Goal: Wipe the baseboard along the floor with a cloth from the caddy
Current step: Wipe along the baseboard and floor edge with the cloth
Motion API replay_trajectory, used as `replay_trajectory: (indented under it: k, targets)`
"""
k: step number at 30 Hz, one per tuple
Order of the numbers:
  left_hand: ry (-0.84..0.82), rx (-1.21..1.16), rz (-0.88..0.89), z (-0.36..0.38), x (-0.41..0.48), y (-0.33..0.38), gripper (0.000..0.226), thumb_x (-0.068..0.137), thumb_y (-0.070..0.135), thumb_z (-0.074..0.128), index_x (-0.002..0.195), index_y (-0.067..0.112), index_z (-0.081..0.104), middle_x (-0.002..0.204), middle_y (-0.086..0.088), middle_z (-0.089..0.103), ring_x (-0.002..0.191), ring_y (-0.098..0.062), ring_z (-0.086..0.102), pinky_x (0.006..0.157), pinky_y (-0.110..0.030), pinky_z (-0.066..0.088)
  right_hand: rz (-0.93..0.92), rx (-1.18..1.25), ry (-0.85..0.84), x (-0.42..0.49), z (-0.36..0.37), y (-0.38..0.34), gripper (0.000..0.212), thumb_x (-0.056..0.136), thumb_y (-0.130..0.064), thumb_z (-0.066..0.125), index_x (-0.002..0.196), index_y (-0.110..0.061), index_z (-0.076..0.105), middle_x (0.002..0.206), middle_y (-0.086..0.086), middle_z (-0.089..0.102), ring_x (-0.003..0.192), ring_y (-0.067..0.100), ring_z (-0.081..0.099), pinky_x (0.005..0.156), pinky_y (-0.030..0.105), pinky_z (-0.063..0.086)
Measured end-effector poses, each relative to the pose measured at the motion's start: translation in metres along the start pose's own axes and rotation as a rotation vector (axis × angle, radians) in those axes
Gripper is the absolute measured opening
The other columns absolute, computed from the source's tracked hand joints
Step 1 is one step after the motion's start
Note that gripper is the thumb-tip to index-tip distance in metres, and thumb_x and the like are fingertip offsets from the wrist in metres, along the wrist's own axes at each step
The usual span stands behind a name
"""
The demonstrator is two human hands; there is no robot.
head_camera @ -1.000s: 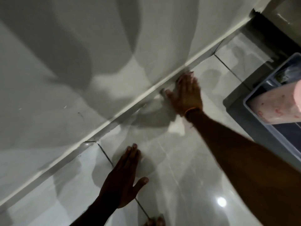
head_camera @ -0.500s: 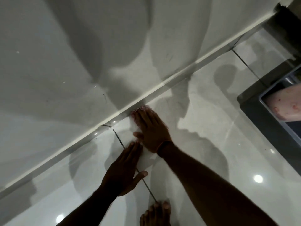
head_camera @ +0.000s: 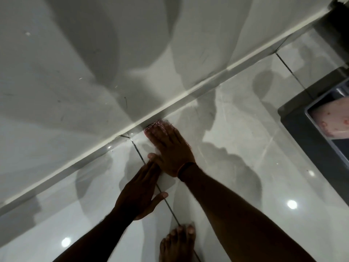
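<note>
The white baseboard (head_camera: pixel 188 93) runs diagonally from lower left to upper right where the wall meets the glossy tiled floor. My right hand (head_camera: pixel 170 148) lies flat with its fingertips against the foot of the baseboard, pressing a pinkish cloth (head_camera: pixel 151 127) of which only a frayed edge shows beyond the fingers. My left hand (head_camera: pixel 139 193) rests flat and open on the floor just below the right hand, its fingertips near the right thumb. The grey caddy (head_camera: pixel 309 148) stands at the right edge with a pink spotted cloth (head_camera: pixel 332 120) in it.
A bare foot (head_camera: pixel 179 242) stands on the tile near the bottom edge, beside a dark grout line (head_camera: pixel 139 156). A dark object (head_camera: pixel 338 21) sits in the top right corner by the wall. Shadows and light reflections cover the floor.
My right hand has slid left along the baseboard with the cloth, from about a tile's width to the right until it is just above my left hand. The left hand stayed flat on the floor.
</note>
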State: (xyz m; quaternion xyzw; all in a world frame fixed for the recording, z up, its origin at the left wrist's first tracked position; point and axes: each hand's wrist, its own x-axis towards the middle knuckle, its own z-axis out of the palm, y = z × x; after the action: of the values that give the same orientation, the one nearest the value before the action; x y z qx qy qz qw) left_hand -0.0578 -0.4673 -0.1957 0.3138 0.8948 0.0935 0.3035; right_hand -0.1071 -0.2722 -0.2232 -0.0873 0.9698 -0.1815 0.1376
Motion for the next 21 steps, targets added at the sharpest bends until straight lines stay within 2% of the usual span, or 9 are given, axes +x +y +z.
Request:
replay_trajectory:
  k: [1,4,6,9,12,14,18,19,21]
  targets:
    - [-0.015,0.017,0.010,-0.001,0.000,-0.002,0.097,0.097,0.081,0.017,0.165,0.015,-0.001,0.174,-0.007,-0.001,0.161,-0.025,-0.002,0.128,-0.041,0.015,0.037,-0.001,0.004,0.002,-0.004,0.007,0.078,0.106,-0.068,0.031,0.172,-0.031,0.010,0.182,0.007,0.007,0.170,0.033,0.000,0.137,0.052,0.013]
    - [-0.012,0.045,0.030,-0.005,-0.001,-0.004,0.098,0.096,0.081,0.012,0.164,0.012,0.000,0.174,-0.008,-0.005,0.160,-0.023,-0.007,0.129,-0.040,0.009,0.313,0.035,0.020,0.008,-0.013,0.015,0.083,0.104,-0.073,0.026,0.172,-0.028,0.010,0.182,0.011,0.003,0.169,0.038,-0.004,0.138,0.053,0.008]
    - [-0.024,0.031,0.020,-0.007,-0.002,-0.002,0.098,0.095,0.082,0.011,0.165,0.013,-0.001,0.174,-0.008,-0.004,0.160,-0.023,-0.007,0.129,-0.039,0.009,0.393,0.102,0.018,0.010,-0.011,-0.004,0.089,0.101,-0.078,0.023,0.172,-0.027,0.009,0.182,0.011,0.000,0.168,0.040,-0.007,0.138,0.055,0.003]
    - [0.016,0.005,-0.001,-0.005,-0.008,0.000,0.095,0.098,0.079,0.021,0.165,0.012,0.013,0.172,-0.011,0.012,0.158,-0.028,0.007,0.125,-0.046,0.025,0.156,0.083,-0.026,0.006,0.001,-0.035,0.090,0.100,-0.078,0.033,0.171,-0.027,0.014,0.182,0.009,0.007,0.168,0.038,-0.002,0.138,0.058,0.007]
    - [0.012,0.015,-0.012,0.003,-0.010,0.000,0.093,0.100,0.077,0.023,0.164,0.012,0.006,0.171,-0.013,0.009,0.159,-0.032,0.006,0.127,-0.048,0.023,-0.035,0.027,-0.048,0.001,0.003,-0.027,0.086,0.100,-0.075,0.039,0.171,-0.030,0.019,0.182,0.006,0.013,0.169,0.033,0.002,0.137,0.052,0.011]
    - [0.030,0.018,-0.001,0.007,-0.008,-0.002,0.091,0.101,0.075,0.024,0.164,0.013,0.003,0.172,-0.012,0.005,0.160,-0.031,0.004,0.129,-0.046,0.020,-0.027,-0.005,-0.019,0.003,-0.006,0.001,0.086,0.100,-0.075,0.035,0.170,-0.029,0.021,0.181,0.006,0.016,0.170,0.032,0.005,0.137,0.051,0.012]
    - [0.052,0.003,0.023,0.008,-0.010,-0.004,0.090,0.101,0.072,0.029,0.166,0.014,0.004,0.176,-0.002,-0.002,0.162,-0.021,-0.003,0.128,-0.032,0.006,0.235,-0.074,0.008,0.009,-0.042,0.096,0.094,0.095,-0.080,0.007,0.172,-0.026,0.012,0.182,0.010,0.008,0.169,0.036,0.001,0.137,0.051,0.010]
    - [0.056,-0.005,0.021,0.008,-0.010,-0.004,0.090,0.101,0.071,0.029,0.166,0.014,0.006,0.176,-0.002,-0.002,0.162,-0.021,-0.002,0.127,-0.031,0.006,0.287,-0.098,-0.001,0.010,-0.052,0.122,0.097,0.092,-0.081,0.002,0.172,-0.026,0.009,0.182,0.010,0.005,0.169,0.037,-0.001,0.137,0.053,0.009]
    - [0.062,-0.023,0.020,0.011,-0.009,-0.001,0.088,0.101,0.070,0.027,0.166,0.012,0.009,0.176,-0.003,0.000,0.162,-0.024,0.001,0.127,-0.036,0.011,0.393,-0.096,0.053,0.010,-0.071,0.169,0.099,0.092,-0.081,0.005,0.172,-0.024,0.012,0.182,0.012,0.006,0.168,0.040,0.003,0.138,0.055,0.010]
